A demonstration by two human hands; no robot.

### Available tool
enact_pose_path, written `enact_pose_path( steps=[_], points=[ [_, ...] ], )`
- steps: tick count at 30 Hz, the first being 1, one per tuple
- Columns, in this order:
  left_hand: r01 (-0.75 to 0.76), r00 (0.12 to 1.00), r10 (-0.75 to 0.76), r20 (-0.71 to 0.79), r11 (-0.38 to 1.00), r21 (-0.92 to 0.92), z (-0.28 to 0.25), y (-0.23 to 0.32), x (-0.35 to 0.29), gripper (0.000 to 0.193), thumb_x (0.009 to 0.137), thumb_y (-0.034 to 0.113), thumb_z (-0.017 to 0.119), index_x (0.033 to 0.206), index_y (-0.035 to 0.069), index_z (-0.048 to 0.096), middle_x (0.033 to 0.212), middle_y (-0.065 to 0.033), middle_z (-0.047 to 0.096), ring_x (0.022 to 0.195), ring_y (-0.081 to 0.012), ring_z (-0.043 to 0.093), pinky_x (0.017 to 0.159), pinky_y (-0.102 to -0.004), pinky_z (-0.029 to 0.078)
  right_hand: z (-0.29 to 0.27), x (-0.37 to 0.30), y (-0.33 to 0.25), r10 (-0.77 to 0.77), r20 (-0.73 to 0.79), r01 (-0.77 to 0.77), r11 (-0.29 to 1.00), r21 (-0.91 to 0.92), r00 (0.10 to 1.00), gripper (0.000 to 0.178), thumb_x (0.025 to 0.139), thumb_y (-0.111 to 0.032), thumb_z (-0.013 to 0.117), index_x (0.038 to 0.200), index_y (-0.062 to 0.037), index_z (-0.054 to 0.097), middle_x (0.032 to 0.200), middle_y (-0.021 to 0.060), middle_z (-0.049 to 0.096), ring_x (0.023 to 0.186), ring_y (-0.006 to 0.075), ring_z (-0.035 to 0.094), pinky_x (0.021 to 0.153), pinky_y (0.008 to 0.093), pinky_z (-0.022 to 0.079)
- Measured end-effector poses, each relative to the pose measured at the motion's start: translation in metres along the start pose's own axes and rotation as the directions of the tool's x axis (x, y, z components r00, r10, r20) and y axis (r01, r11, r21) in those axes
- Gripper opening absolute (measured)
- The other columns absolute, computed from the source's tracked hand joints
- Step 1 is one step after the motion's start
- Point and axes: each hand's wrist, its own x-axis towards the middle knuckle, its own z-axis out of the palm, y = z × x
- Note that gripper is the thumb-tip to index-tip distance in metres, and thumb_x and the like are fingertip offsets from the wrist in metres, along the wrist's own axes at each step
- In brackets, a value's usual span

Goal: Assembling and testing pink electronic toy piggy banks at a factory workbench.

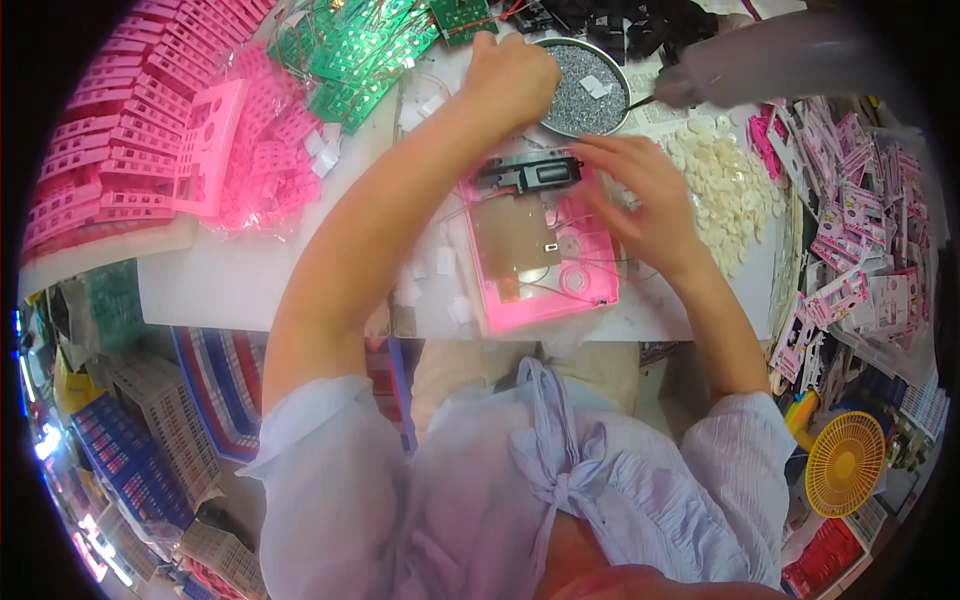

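A pink plastic housing (497, 312) lies open on the white table in front of me. Across its far end sits a black plastic module (530, 176), with a brownish flat panel (510, 240) and thin wires below. My right hand (650, 195) is at the housing's right side, slightly blurred, fingers stretched and apart, fingertips by the module's right end. My left hand (512, 82) reaches beyond the housing to the left rim of a round bowl of small grey metal parts (575, 100). Its fingers are curled closed; anything in them is hidden.
Green circuit boards (350, 60) pile up at the far left, beside stacked pink housings (120, 150). Cream-coloured small pieces (715, 185) spread on the right, near printed pink-and-white panels (850, 220). A blurred grey elongated object (790, 60) juts in at the upper right.
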Motion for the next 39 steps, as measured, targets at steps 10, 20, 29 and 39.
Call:
enact_pose_path(
  steps=[10, 20, 29, 39],
  points=[
    [-0.117, 0.938, -0.099, -0.332, 0.811, -0.573, 0.018, 0.002, 0.021, 0.028, 0.088, 0.040, 0.058, 0.094, 0.019, 0.075, 0.093, -0.0059, 0.074, 0.097, -0.0259, 0.065, 0.089, -0.0474, 0.037, -0.043, 0.072, -0.006, 0.116, -0.103, 0.084, 0.159, 0.984, 0.988, 0.040, 0.098, -0.015, 0.055, 0.135, -0.0038, 0.047, 0.099, 0.0114, 0.063, 0.093, 0.0237, 0.062, 0.084, 0.0413, 0.052],
    [-0.229, 0.921, 0.081, -0.380, 0.903, -0.363, -0.054, 0.030, -0.083, 0.009, 0.083, 0.022, 0.075, 0.085, 0.014, 0.073, 0.081, 0.0005, 0.069, 0.085, -0.0220, 0.063, 0.091, -0.0476, 0.036, -0.044, 0.062, -0.006, 0.166, -0.038, 0.029, 0.057, 0.998, 0.985, 0.035, 0.100, -0.016, 0.050, 0.133, -0.0083, 0.050, 0.073, -0.0001, 0.048, 0.067, 0.0144, 0.049, 0.070, 0.0346, 0.049],
    [-0.090, 0.954, -0.133, -0.269, 0.727, -0.680, -0.057, 0.055, -0.123, 0.007, 0.078, 0.015, 0.074, 0.085, 0.013, 0.074, 0.074, 0.0012, 0.068, 0.076, -0.0189, 0.063, 0.085, -0.0407, 0.035, -0.027, 0.058, -0.035, -0.048, -0.164, 0.170, 0.193, 0.966, 0.985, 0.035, 0.101, -0.018, 0.049, 0.135, -0.0117, 0.047, 0.064, -0.0021, 0.042, 0.055, 0.0103, 0.041, 0.054, 0.0303, 0.042],
    [-0.113, 0.907, -0.047, -0.418, 0.930, -0.351, -0.055, 0.059, -0.119, 0.018, 0.076, 0.020, 0.081, 0.089, 0.014, 0.070, 0.078, 0.0015, 0.063, 0.078, -0.0172, 0.059, 0.088, -0.0441, 0.033, -0.023, 0.057, -0.037, -0.032, -0.181, 0.184, 0.222, 0.958, 0.983, 0.031, 0.098, -0.013, 0.053, 0.129, -0.0083, 0.048, 0.063, -0.0001, 0.044, 0.054, 0.0110, 0.041, 0.054, 0.0310, 0.041]
  ],
)
